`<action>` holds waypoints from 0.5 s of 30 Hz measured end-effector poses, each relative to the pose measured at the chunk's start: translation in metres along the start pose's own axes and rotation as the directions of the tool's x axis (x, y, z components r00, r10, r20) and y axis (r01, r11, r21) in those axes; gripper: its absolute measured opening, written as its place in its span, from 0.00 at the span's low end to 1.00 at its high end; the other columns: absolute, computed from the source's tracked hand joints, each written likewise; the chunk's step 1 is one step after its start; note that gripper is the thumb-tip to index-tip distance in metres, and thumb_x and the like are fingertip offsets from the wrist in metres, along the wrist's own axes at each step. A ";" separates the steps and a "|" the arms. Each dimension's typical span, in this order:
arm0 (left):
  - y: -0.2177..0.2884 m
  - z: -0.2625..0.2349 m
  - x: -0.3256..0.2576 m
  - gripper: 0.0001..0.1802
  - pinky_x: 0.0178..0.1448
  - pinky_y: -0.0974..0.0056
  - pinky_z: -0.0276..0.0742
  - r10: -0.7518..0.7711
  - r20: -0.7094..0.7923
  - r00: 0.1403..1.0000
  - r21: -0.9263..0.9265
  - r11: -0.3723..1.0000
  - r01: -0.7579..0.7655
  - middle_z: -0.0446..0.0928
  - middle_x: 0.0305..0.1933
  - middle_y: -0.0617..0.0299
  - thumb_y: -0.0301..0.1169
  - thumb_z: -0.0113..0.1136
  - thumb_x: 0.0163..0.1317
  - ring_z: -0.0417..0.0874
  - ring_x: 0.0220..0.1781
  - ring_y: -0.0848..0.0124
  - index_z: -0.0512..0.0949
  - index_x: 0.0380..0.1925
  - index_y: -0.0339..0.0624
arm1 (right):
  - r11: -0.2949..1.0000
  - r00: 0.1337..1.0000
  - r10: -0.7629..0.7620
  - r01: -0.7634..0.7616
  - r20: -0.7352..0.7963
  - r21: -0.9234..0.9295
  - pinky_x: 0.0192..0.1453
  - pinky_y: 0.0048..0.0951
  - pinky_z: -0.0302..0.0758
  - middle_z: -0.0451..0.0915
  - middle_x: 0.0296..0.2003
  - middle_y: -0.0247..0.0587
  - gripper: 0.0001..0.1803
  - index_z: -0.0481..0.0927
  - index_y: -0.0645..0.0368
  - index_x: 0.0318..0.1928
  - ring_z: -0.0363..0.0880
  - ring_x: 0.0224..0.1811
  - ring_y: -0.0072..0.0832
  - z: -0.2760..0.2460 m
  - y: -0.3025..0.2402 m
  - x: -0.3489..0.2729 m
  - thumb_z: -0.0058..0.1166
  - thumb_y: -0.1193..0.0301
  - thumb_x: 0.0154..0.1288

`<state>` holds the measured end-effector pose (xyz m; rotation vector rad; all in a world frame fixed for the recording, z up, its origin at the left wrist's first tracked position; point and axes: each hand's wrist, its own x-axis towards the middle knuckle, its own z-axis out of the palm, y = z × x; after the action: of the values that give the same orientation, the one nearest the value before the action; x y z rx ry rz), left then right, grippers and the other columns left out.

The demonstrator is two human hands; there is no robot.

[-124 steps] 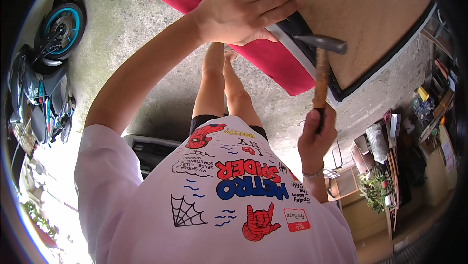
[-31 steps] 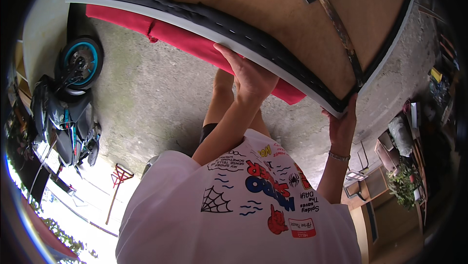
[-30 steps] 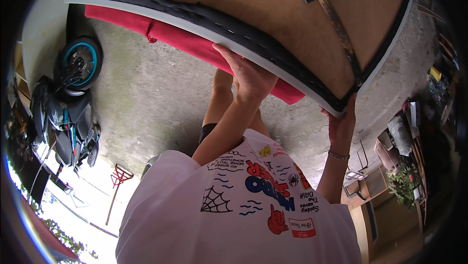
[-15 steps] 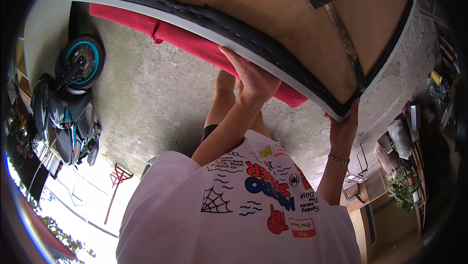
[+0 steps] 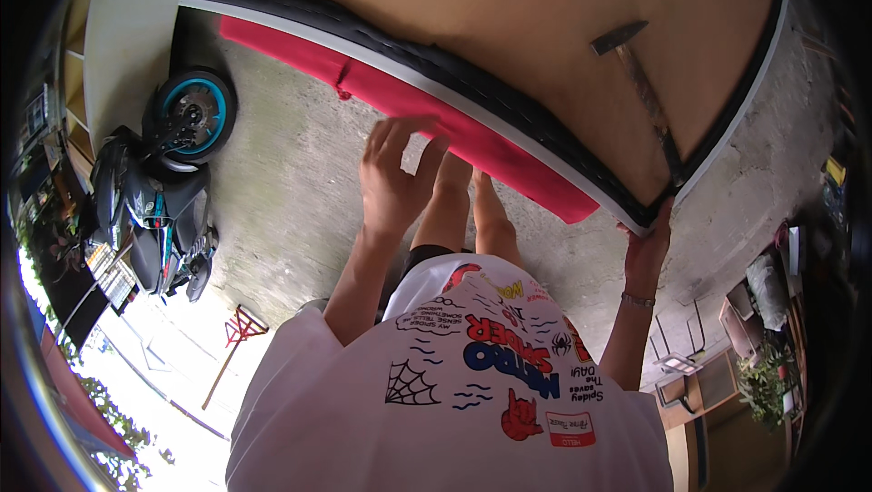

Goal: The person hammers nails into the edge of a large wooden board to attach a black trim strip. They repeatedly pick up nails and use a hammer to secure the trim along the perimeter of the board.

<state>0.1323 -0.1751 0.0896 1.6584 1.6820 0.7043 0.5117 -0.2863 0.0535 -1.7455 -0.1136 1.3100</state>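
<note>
My left hand (image 5: 392, 183) is partly open, fingers curled, thumb apart, nothing in it; its fingertips overlap the red cloth (image 5: 500, 156) in view, and I cannot tell whether they touch. My right hand (image 5: 648, 247) grips the near right corner of the brown board (image 5: 509, 10), edged with black folded trim (image 5: 436, 60). The claw-less hammer (image 5: 647, 97) lies on the board, its handle end just beside my right thumb. Off right, I cannot make out what the translucent plastic bag (image 5: 767, 292) holds.
</note>
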 end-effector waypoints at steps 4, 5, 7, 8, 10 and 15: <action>0.013 -0.003 0.050 0.29 0.75 0.47 0.68 0.347 0.056 0.936 0.212 0.912 -0.351 0.74 0.73 0.53 0.31 0.74 0.58 0.69 0.78 0.52 0.81 0.63 0.47 | 0.957 0.987 -0.145 0.122 -0.071 -0.264 0.46 0.30 0.82 0.83 0.55 0.44 0.43 0.74 0.69 0.67 0.83 0.52 0.28 -0.018 0.020 0.013 0.41 0.38 0.80; 0.018 0.003 0.059 0.34 0.80 0.47 0.61 0.392 0.132 0.911 0.262 0.872 -0.413 0.69 0.77 0.54 0.36 0.74 0.58 0.63 0.81 0.50 0.79 0.67 0.50 | 0.937 0.985 -0.157 0.128 -0.065 -0.325 0.47 0.30 0.81 0.82 0.56 0.44 0.44 0.74 0.70 0.67 0.82 0.53 0.28 -0.023 0.024 0.018 0.40 0.37 0.80; 0.018 0.018 0.068 0.40 0.83 0.43 0.54 0.391 0.233 0.890 0.273 0.853 -0.446 0.61 0.82 0.54 0.46 0.71 0.62 0.58 0.84 0.51 0.71 0.74 0.53 | 0.902 0.994 -0.099 0.068 -0.049 -0.427 0.48 0.31 0.81 0.82 0.54 0.44 0.47 0.75 0.72 0.66 0.81 0.51 0.29 -0.015 0.024 0.018 0.38 0.35 0.79; 0.017 0.027 0.069 0.43 0.84 0.41 0.52 0.365 0.267 0.892 0.255 0.866 -0.431 0.58 0.83 0.54 0.50 0.69 0.63 0.56 0.85 0.51 0.67 0.76 0.56 | 0.867 0.984 -0.175 0.142 -0.025 -0.479 0.38 0.29 0.80 0.86 0.41 0.44 0.47 0.78 0.68 0.60 0.85 0.35 0.29 -0.020 0.039 0.030 0.36 0.31 0.77; 0.003 0.038 0.062 0.44 0.85 0.39 0.49 0.306 0.285 0.909 0.399 0.824 -0.402 0.52 0.86 0.56 0.55 0.64 0.65 0.52 0.86 0.51 0.62 0.79 0.60 | 0.813 0.964 -0.265 0.217 -0.012 -0.541 0.31 0.27 0.79 0.87 0.36 0.43 0.47 0.80 0.68 0.57 0.85 0.29 0.30 -0.014 0.056 0.043 0.36 0.31 0.77; 0.021 0.036 0.070 0.43 0.87 0.43 0.41 0.274 0.359 0.892 0.406 0.815 -0.414 0.48 0.87 0.59 0.61 0.54 0.71 0.47 0.88 0.55 0.55 0.82 0.64 | 0.873 0.981 -0.193 0.166 -0.012 -0.458 0.26 0.24 0.76 0.87 0.33 0.41 0.48 0.82 0.64 0.51 0.85 0.24 0.27 -0.003 0.039 0.027 0.34 0.27 0.74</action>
<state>0.1754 -0.1066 0.0773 2.3317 1.4202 0.1865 0.5094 -0.2954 0.0066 -2.1046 -0.5798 1.1537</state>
